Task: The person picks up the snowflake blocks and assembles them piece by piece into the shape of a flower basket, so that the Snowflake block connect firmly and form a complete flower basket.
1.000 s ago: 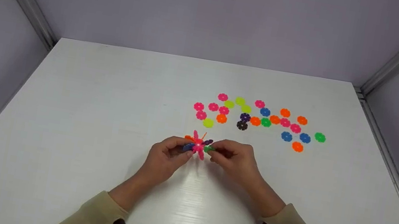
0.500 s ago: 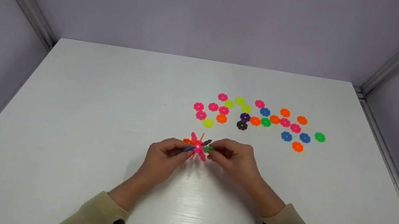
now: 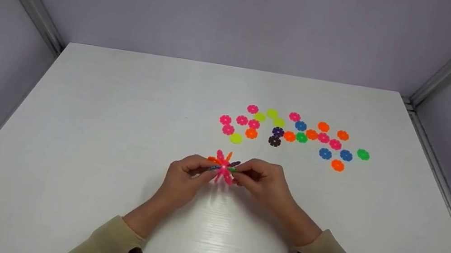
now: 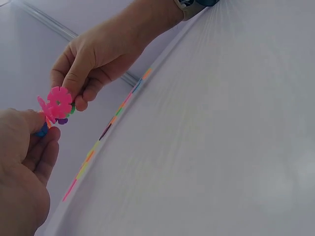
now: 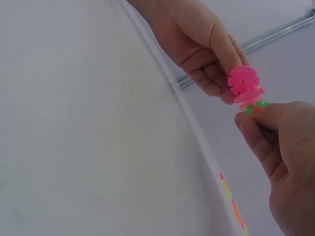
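Note:
Both hands hold a small cluster of interlocking flower discs just above the table. Pink discs stand at its middle, with orange, purple, blue and green ones sticking out around them. My left hand pinches the blue disc between thumb and forefinger on the left side. On the right side, my right hand pinches the green disc. In the right wrist view a pink disc faces the camera, and the fingers partly hide the pieces they grip.
Loose flower discs lie flat behind the hands, among them a yellow disc, a black disc and, farthest right, a green disc. They rest on a white table. Pale walls rise at the back and sides.
The cluster has turned slightly between the hands, its blue and green discs now seen more edge-on. Both hands keep their grip and have barely moved. The loose discs lie as before.

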{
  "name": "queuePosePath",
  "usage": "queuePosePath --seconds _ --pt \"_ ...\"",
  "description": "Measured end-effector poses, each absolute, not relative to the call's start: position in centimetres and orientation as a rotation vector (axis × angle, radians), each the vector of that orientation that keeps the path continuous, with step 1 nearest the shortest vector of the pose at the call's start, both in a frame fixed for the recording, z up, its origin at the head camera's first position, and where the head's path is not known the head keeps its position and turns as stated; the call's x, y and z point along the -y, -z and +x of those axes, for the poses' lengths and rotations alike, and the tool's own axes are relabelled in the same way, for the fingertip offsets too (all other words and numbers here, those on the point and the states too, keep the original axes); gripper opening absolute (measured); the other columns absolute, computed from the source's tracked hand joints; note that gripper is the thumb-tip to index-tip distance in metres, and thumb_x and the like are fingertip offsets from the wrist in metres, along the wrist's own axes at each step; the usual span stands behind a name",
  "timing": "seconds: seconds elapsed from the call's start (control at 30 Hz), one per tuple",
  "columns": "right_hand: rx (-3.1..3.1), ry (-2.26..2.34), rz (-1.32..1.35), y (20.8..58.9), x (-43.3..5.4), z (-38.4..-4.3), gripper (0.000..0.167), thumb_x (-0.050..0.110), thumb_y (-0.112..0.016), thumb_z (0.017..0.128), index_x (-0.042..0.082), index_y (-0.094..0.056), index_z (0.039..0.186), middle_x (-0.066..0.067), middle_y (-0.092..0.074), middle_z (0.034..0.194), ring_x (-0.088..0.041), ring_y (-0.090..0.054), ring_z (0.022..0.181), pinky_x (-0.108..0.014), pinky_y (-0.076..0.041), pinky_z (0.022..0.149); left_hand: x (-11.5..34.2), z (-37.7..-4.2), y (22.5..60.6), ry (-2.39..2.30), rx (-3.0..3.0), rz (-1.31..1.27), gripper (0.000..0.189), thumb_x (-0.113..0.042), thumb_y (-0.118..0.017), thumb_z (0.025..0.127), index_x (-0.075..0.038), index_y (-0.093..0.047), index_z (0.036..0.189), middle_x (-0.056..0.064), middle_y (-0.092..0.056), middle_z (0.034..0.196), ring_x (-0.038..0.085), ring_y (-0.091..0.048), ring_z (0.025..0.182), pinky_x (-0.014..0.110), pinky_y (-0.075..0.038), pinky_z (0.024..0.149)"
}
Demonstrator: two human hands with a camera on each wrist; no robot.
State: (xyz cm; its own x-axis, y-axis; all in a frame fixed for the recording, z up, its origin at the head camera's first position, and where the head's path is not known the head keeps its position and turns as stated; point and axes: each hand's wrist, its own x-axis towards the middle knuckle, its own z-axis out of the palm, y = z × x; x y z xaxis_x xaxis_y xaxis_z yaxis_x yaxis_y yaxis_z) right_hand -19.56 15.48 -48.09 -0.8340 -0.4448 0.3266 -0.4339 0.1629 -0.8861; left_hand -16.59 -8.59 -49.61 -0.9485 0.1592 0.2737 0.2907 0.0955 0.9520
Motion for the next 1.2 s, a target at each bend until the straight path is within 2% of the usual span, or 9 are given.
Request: queuePosePath --seconds 0.2,0.33,0.47,0.57,0.67,0.8,1.0,1.2 --pt "-2.372 1.722 -0.881 48.1 -16.2 -19.9 0.023 0.013 -0.083 0.094 0.015 -0.08 0.117 0.004 -0.079 0.111 -0.018 -0.076 0.099 -0.034 -0.063 0.086 8.6 -17.0 50.1 1.988 2.26 -0.34 0.014 -0.02 -0.08 0.097 -0.02 -0.085 0.111 0.002 -0.065 0.125 0.023 -0.062 0.117 0.031 -0.06 0.092" --pt "-2.448 1.654 -0.8 47.7 -17.7 -21.0 0.023 0.015 -0.082 0.095 0.01 -0.079 0.117 0.0 -0.078 0.111 -0.018 -0.074 0.099 -0.031 -0.062 0.087 8.4 -17.2 50.1 2.051 2.262 -0.249 0.015 -0.018 -0.079 0.098 -0.018 -0.083 0.113 0.003 -0.065 0.133 0.024 -0.065 0.116 0.03 -0.061 0.089" --pt "-2.599 1.656 -0.519 47.5 -19.9 -23.2 0.024 0.015 -0.08 0.097 0.004 -0.078 0.118 -0.004 -0.077 0.109 -0.022 -0.071 0.099 -0.026 -0.061 0.082 8.3 -17.6 50.1 2.104 2.249 -0.2 0.017 -0.016 -0.078 0.099 -0.016 -0.082 0.115 0.002 -0.069 0.13 0.025 -0.068 0.108 0.029 -0.062 0.084" --pt "-2.664 1.639 -0.245 47.8 -21.1 -25.0 0.021 0.015 -0.079 0.098 0.009 -0.077 0.118 -0.002 -0.075 0.111 -0.024 -0.067 0.102 -0.024 -0.06 0.082 8.2 -17.8 50.1 2.142 2.254 -0.143 0.02 -0.016 -0.078 0.099 -0.017 -0.081 0.118 0.002 -0.071 0.128 0.025 -0.07 0.103 0.029 -0.062 0.084" --pt "-2.691 1.562 -0.082 48.2 -21.7 -26.5 0.021 0.017 -0.077 0.099 0.015 -0.076 0.121 -0.002 -0.073 0.116 -0.024 -0.064 0.108 -0.027 -0.059 0.088 8.2 -17.9 50.3 2.199 2.237 -0.089 0.021 -0.014 -0.078 0.099 -0.014 -0.08 0.12 0.005 -0.072 0.125 0.026 -0.072 0.098 0.031 -0.063 0.084" --pt "-2.697 1.5 0.021 48.8 -21.7 -27.8 0.024 0.016 -0.076 0.1 0.017 -0.074 0.124 -0.003 -0.07 0.119 -0.024 -0.061 0.113 -0.032 -0.057 0.097 8.2 -17.8 50.2 2.263 2.207 -0.073 0.021 -0.012 -0.076 0.099 -0.01 -0.078 0.12 0.009 -0.072 0.122 0.027 -0.074 0.099 0.034 -0.063 0.086" --pt "-2.704 1.445 0.111 49.3 -20.9 -28.9 0.031 0.02 -0.079 0.098 0.017 -0.07 0.128 -0.005 -0.065 0.116 -0.026 -0.058 0.11 -0.035 -0.057 0.095 8.2 -17.7 50.0 2.302 2.198 -0.117 0.018 -0.011 -0.076 0.099 -0.011 -0.078 0.117 0.008 -0.072 0.121 0.028 -0.073 0.103 0.035 -0.062 0.09" --pt "-2.763 1.342 0.09 49.3 -20.1 -29.1 0.04 0.02 -0.08 0.097 0.018 -0.068 0.134 -0.004 -0.063 0.119 -0.025 -0.057 0.112 -0.035 -0.057 0.096 8.4 -17.7 50.1 2.243 2.238 -0.16 0.019 -0.014 -0.077 0.099 -0.011 -0.079 0.118 0.006 -0.073 0.121 0.027 -0.067 0.103 0.025 -0.061 0.087"
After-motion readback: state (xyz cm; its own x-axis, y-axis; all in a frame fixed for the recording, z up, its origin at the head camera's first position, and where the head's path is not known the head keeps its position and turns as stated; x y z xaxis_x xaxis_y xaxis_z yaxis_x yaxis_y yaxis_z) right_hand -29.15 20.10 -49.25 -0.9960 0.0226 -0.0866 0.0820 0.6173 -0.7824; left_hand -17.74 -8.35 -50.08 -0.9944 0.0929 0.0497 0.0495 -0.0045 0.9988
